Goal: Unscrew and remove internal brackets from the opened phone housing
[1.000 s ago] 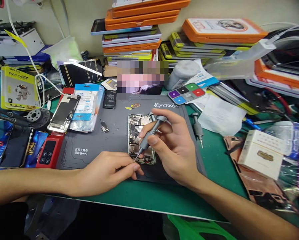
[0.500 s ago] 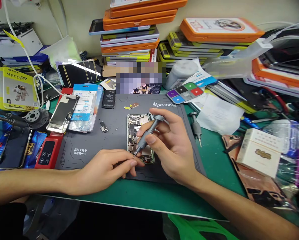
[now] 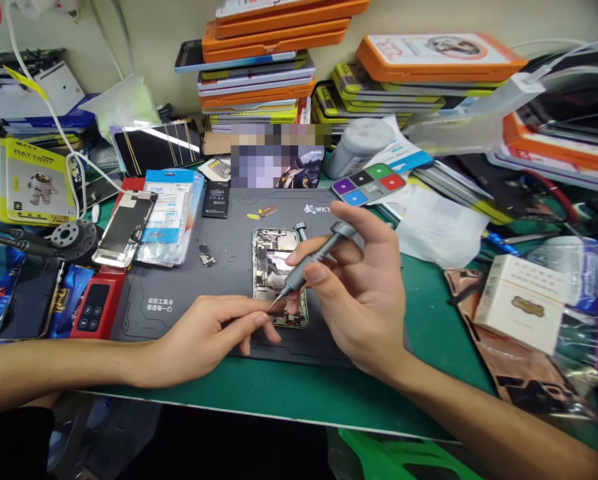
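Note:
In my right hand [image 3: 361,287] is a grey precision screwdriver [image 3: 311,265], tilted, its tip pointing down to the left. My left hand [image 3: 219,330] has thumb and forefinger drawn together at that tip; whatever they pinch, if anything, is too small to make out. Under the hands lies an opened phone [image 3: 269,267] with bare inner parts; my fingers and the screwdriver cover its lower right portion. A second screwdriver [image 3: 300,230] shows its grey head behind my right fingers. Left of the phone rests a small phone part [image 3: 207,255] on the grey work mat [image 3: 179,333].
A black phone battery [image 3: 216,200] and a detached screen [image 3: 125,227] lie toward the back left. A red device [image 3: 99,303] stands at the mat's left edge. On the right is a white box [image 3: 521,303]. Orange cases [image 3: 439,57] are stacked at the back.
My right hand has shifted right and tipped the screwdriver flatter, its tip still at my left fingertips. The left hand has moved only slightly.

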`<move>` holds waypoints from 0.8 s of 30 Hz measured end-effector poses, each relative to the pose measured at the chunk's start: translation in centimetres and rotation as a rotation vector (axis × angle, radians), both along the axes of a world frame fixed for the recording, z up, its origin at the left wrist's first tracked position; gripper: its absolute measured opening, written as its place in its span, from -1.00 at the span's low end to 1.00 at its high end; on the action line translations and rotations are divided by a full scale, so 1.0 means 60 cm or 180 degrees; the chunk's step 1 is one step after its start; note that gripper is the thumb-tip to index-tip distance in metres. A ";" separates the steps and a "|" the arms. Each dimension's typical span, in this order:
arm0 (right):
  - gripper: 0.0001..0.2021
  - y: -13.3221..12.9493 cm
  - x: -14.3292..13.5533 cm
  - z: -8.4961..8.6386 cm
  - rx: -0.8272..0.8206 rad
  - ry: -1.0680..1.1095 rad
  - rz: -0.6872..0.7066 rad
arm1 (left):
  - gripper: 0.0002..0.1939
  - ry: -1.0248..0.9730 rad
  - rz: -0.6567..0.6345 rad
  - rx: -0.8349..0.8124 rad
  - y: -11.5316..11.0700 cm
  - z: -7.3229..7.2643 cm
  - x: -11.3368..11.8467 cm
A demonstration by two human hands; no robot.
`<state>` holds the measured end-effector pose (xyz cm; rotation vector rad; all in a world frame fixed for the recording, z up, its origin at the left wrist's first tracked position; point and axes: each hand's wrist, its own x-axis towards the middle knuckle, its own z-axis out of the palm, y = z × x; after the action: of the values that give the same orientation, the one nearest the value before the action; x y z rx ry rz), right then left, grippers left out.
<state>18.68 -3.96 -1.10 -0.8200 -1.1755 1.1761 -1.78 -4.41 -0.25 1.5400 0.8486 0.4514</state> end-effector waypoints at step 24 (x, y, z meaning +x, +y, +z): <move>-0.59 -0.011 0.000 -0.002 -0.0146 -0.0295 0.0168 | -0.70 0.0070 -0.0034 -0.0173 0.000 0.001 0.001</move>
<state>18.68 -4.60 -1.20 -0.8908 -1.2565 1.2230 -1.69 -4.43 -0.16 1.5013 0.8627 0.4013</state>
